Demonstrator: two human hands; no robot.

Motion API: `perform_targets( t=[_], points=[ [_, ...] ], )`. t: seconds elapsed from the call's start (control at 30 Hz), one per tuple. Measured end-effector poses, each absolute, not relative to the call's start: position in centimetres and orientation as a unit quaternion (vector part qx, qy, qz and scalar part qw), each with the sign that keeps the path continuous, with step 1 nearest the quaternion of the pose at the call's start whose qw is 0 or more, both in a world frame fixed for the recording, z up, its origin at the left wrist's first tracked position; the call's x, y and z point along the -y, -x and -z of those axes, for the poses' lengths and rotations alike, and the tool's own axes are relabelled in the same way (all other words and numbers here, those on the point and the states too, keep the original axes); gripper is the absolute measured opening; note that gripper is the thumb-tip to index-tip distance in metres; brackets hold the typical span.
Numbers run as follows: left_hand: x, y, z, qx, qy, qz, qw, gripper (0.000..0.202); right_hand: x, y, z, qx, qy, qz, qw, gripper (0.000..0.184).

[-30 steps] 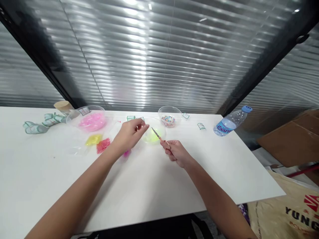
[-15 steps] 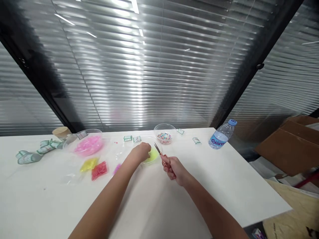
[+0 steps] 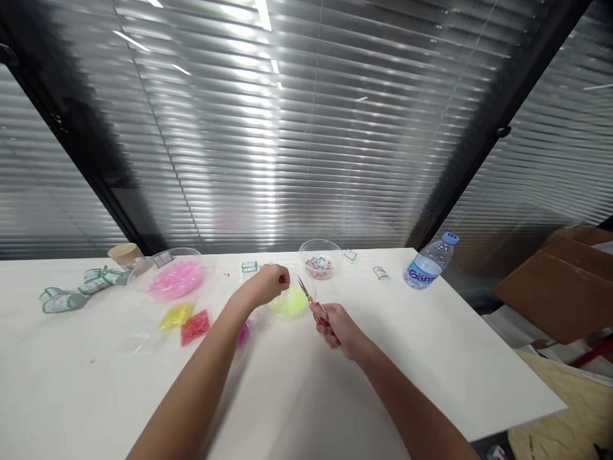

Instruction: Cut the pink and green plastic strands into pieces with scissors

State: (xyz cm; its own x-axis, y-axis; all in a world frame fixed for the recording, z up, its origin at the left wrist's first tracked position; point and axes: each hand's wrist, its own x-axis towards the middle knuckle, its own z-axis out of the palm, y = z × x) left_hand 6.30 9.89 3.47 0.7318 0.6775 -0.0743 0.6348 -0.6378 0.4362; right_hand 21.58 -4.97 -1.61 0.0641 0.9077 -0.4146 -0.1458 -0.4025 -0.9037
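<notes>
near bowl (image 3: 274, 308) held yellow filling (image 3: 294, 299), far bowl (image 3: 320, 248) coloured bits (image 3: 320, 268), left bowl (image 3: 142, 273) pink filling (image 3: 177, 280). right hand (image 3: 339, 326) fingers wrapped scissors (image 3: 305, 291); left hand (image 3: 269, 285) fingers curled, any pinch unclear.

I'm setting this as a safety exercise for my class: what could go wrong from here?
The metal scissors with copper-coloured handles, in the right hand, point up close to the left hand; a slip might nick it.

Both hands work near the transparent round bowl with bright yellow contents, so a bump could tip it.

The clear plastic bottle with a blue cap stands near the white table's right edge and might get knocked off.
</notes>
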Motion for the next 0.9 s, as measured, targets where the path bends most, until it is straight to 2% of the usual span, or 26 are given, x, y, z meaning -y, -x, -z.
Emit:
perform_targets(
  t=[0.3, 0.5, 0.67, 0.9],
  points=[
    [-10.0, -4.6, -4.9, -0.356, -0.855, -0.121, 0.357, 0.015, 5.0, -21.4, 2.2, 0.353, 0.588, -0.575, 0.446, 0.051],
    [-10.4, -4.5, -4.8, -0.361, -0.861, -0.135, 0.331, 0.016, 5.0, -21.6, 2.0, 0.351, 0.591, -0.576, 0.442, 0.051],
    [-10.2, -4.6, -4.8, -0.365, -0.859, -0.12, 0.338, 0.024, 5.2, -21.5, 1.8, 0.348, 0.598, -0.571, 0.443, 0.052],
    [-10.5, -4.9, -4.6, -0.362, -0.869, -0.125, 0.315, 0.023, 5.0, -21.7, 1.7, 0.347, 0.6, -0.573, 0.438, 0.049]
  ],
)
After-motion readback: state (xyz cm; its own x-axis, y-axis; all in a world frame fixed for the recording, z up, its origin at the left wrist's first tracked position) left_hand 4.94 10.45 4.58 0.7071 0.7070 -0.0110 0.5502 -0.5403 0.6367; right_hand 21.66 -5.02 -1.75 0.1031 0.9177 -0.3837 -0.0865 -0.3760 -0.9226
